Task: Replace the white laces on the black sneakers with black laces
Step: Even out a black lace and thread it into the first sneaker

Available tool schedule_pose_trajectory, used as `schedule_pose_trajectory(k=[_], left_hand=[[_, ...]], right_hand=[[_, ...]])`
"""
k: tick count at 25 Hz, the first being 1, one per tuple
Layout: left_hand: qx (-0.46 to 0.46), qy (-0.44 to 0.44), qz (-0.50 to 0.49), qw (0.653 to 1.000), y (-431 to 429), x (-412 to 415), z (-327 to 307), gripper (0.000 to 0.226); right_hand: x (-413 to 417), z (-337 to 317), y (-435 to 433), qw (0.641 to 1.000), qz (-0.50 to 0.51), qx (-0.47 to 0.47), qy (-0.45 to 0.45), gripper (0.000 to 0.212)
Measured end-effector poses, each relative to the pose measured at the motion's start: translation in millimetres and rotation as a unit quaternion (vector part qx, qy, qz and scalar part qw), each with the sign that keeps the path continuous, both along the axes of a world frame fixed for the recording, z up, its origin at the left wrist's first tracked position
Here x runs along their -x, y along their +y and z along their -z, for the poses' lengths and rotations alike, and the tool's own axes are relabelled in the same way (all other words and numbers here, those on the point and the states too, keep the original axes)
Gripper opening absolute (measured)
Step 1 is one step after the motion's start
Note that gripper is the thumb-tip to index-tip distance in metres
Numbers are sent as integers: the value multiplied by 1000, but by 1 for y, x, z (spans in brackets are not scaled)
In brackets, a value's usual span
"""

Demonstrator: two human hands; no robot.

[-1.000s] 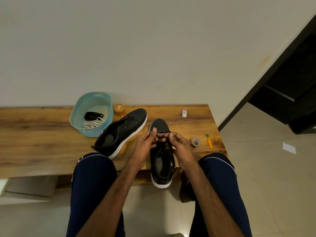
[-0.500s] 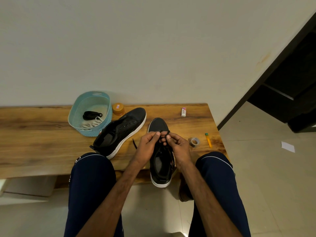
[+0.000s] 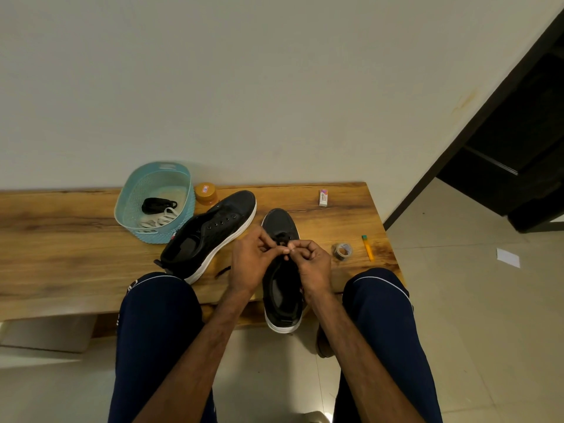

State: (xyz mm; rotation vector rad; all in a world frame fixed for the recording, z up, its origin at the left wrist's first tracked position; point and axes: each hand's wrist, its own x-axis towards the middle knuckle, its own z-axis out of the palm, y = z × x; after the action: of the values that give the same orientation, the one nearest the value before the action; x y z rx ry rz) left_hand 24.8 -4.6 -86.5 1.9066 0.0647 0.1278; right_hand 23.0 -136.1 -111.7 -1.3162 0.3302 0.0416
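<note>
At left of centre on the desk [image 3: 61, 254], one blue basket [image 3: 143, 183] holds one bundled black lace [image 3: 158, 205] and some white laces [image 3: 158, 221]. Of two black sneakers, the unlaced sneaker [image 3: 210, 236] lies beside it; the second sneaker [image 3: 282, 303] sits mid-frame. Above its eyelets, left hand [image 3: 248, 261] and right hand [image 3: 311, 264] each pinch one threaded lace [image 3: 282, 239] in a tight grip

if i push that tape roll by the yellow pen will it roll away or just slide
The tape roll seems to lie flat, hole facing up, so a push would likely slide it, not roll it. It looks small, so probably light. Stood on edge it might roll off the table.
</note>
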Motion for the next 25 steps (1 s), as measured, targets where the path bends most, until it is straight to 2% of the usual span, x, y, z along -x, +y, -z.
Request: schedule_pose_trajectory(k=[5, 8, 11, 13, 16, 21, 25], left_hand=[[-80, -15, 30, 996, 7, -3, -4, 45], [-127, -5, 85, 988, 14, -8, -3, 33], [-203, 2, 120, 972, 14, -8, -4, 24], [-236, 1, 113, 965, 14, -6, -5, 24], [-230, 7, 90, 969, 17, -6, -4, 30], [-246, -5, 91, 965, 18, -5, -6, 25], [-225, -33, 48, 973, 15, -4, -3, 21]], right_hand=[[1, -5, -7, 984, -108, 125, -62, 16], [3, -13, -12, 967, -159, 181, -79, 17], [5, -16, -11, 950, -142, 260, -98, 8], [5, -15, -9, 960, -118, 239, -82, 12], [3, -12, -5, 974, -75, 207, -43, 15], [0, -10, 0, 987, 3, 161, 20, 8], [3, -15, -2, 949, -97, 298, -46, 9]])
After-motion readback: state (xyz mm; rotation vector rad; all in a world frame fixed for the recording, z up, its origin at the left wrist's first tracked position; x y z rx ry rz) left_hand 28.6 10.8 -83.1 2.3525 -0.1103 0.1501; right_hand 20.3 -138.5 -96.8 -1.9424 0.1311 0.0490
